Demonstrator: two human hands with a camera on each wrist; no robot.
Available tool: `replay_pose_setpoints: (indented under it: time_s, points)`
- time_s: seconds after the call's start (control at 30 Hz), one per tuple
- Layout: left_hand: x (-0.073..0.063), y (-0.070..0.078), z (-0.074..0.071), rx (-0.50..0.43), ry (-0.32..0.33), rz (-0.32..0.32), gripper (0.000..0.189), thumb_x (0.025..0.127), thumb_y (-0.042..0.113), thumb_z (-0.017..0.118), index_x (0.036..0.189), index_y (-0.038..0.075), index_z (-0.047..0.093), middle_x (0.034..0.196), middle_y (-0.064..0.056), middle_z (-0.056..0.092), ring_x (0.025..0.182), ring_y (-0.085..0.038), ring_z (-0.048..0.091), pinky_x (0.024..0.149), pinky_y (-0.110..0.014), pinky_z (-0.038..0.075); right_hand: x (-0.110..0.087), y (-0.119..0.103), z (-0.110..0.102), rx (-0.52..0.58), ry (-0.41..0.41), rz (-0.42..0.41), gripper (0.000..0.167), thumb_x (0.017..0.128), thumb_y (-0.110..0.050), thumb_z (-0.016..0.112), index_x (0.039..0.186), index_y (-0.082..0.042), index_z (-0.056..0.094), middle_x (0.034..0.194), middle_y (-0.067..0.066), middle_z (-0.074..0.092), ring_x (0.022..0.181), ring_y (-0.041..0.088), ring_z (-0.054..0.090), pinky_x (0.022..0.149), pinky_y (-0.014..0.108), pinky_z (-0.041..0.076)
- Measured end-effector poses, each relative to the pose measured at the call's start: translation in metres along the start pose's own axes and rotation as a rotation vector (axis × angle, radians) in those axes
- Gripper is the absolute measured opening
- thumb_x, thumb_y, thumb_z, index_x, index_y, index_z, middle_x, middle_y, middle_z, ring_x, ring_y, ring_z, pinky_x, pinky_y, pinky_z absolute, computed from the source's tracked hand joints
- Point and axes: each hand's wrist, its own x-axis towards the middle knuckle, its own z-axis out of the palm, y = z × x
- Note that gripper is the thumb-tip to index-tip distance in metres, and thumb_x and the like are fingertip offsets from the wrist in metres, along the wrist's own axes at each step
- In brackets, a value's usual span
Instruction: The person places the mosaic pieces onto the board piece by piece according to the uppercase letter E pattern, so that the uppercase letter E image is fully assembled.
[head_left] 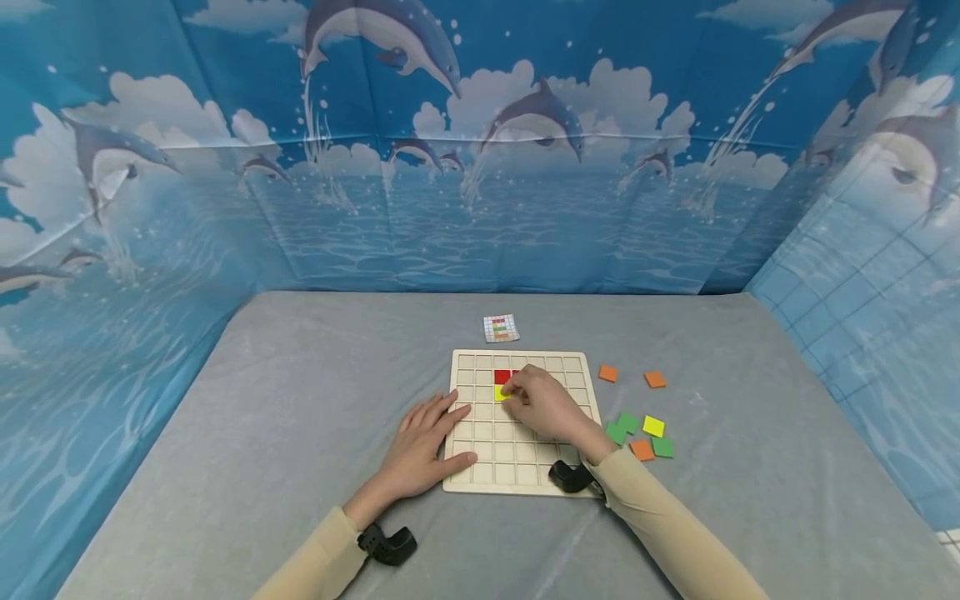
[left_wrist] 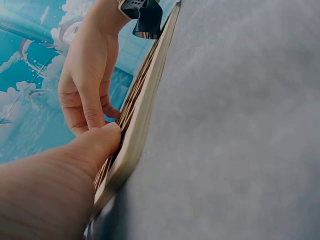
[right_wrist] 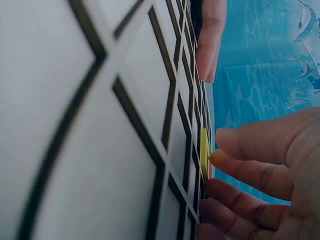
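Observation:
A pale wooden grid board lies on the grey table. My left hand rests on its left edge with fingers spread, the thumb over the rim. My right hand is above the board, its fingers bent loosely. One yellow tile sits at the grid below a red tile; a second bit of red shows beside it, partly hidden by the hand. In the right wrist view, the right index fingertip touches or nearly touches the yellow tile, with the thumb just off its face.
A small pattern card lies beyond the board. Right of the board are loose tiles: several orange and green, and one yellow. A dolphin-print curtain surrounds the table at the back and sides.

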Motion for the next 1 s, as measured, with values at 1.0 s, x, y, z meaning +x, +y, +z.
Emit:
replay_pose_setpoints:
  time_s: [1.0]
  points:
    - [0.001, -0.002, -0.001, -0.012, -0.016, -0.011, 0.069, 0.090, 0.052, 0.056, 0.145, 0.014, 0.041, 0.154, -0.007, 0.024, 0.141, -0.030, 0.016, 0.108, -0.051, 0.012, -0.073, 0.040, -0.049, 0.061, -0.003, 0.018, 0.015, 0.088, -0.015, 0.069, 0.102, -0.010, 0.070, 0.092, -0.007, 0.063, 0.080, 0.009, 0.056, 0.068, 0.032, 0.048]
